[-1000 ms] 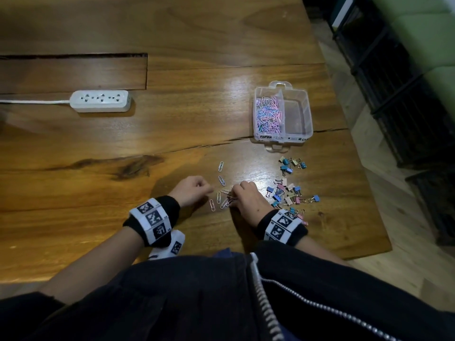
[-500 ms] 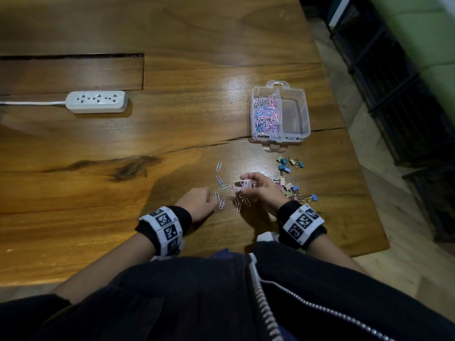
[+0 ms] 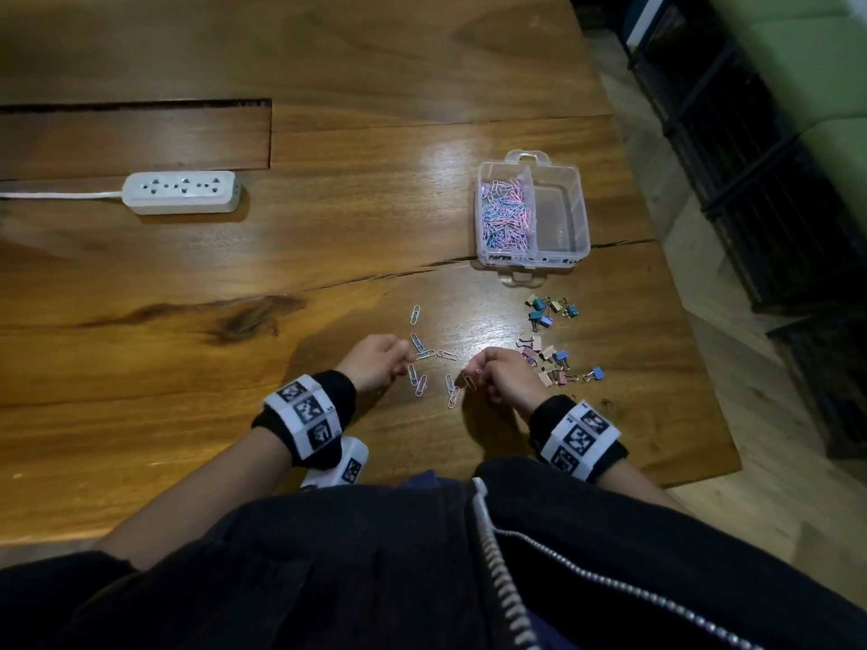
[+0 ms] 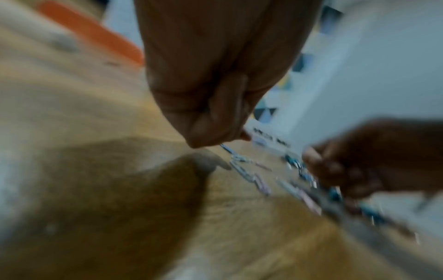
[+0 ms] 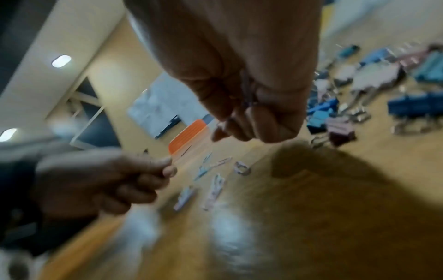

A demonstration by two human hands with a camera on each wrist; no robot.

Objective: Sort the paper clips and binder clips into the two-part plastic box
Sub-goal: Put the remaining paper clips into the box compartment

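The clear two-part box (image 3: 580,213) stands at the far right of the table; its left part holds a heap of pastel paper clips (image 3: 505,213), and its right part looks bare. Loose paper clips (image 3: 424,354) lie between my hands. Small coloured binder clips (image 3: 549,361) lie just right of my right hand. My left hand (image 3: 380,363) is curled, its fingertips pinching the end of a clip (image 4: 225,147). My right hand (image 3: 502,375) is a loose fist with thin wire clips (image 5: 248,92) showing between its fingers.
A white power strip (image 3: 180,192) with its cord lies at the far left. A second small group of binder clips (image 3: 551,309) sits just in front of the box. The table's right edge (image 3: 675,293) drops to the floor close beside the box.
My right hand gathered paper clips off the table, lifted slightly and has come back down. My left hand slid forward to the clips on the left. The loose clips are more spread out.
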